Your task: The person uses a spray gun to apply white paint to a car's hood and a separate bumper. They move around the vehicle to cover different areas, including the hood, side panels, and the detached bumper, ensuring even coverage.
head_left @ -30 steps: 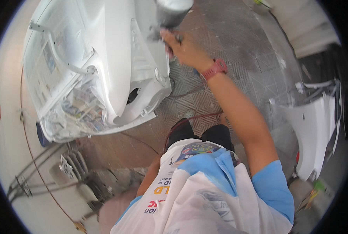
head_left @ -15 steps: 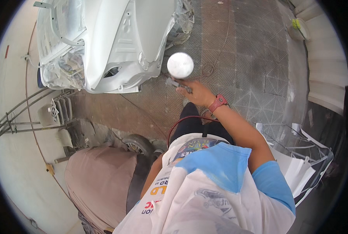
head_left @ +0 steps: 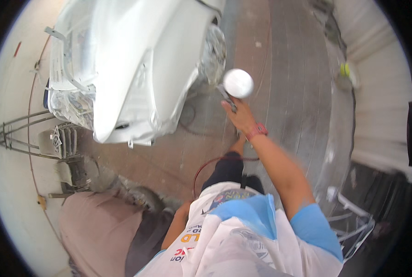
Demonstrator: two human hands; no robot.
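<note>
My right hand (head_left: pixel 239 114) is closed round the handle of a spray gun (head_left: pixel 227 98), whose round white cup (head_left: pixel 238 83) sits on top. A red watch is on that wrist. The gun is held out in front of me, right of and apart from a white car body (head_left: pixel 169 78). Clear plastic sheeting (head_left: pixel 73 107) with paper under it wraps parts of the body. A red hose (head_left: pixel 205 167) loops past my legs. Of my left arm, only a piece of forearm (head_left: pixel 178 220) shows beside my shirt; the hand is out of sight.
Behind at the left stands a covered bulky object (head_left: pixel 97 226), with a wheel (head_left: pixel 146 198) near it. Metal rails (head_left: pixel 17 129) and stacked panels (head_left: pixel 66 141) line the left wall. A metal frame (head_left: pixel 353 221) with pale parts lies at the right. More hose (head_left: pixel 264 69) trails over the floor.
My right hand has moved right with the spray gun, and the gun has turned a little. The view has shifted, so more of the car body's length shows; the picture is blurrier.
</note>
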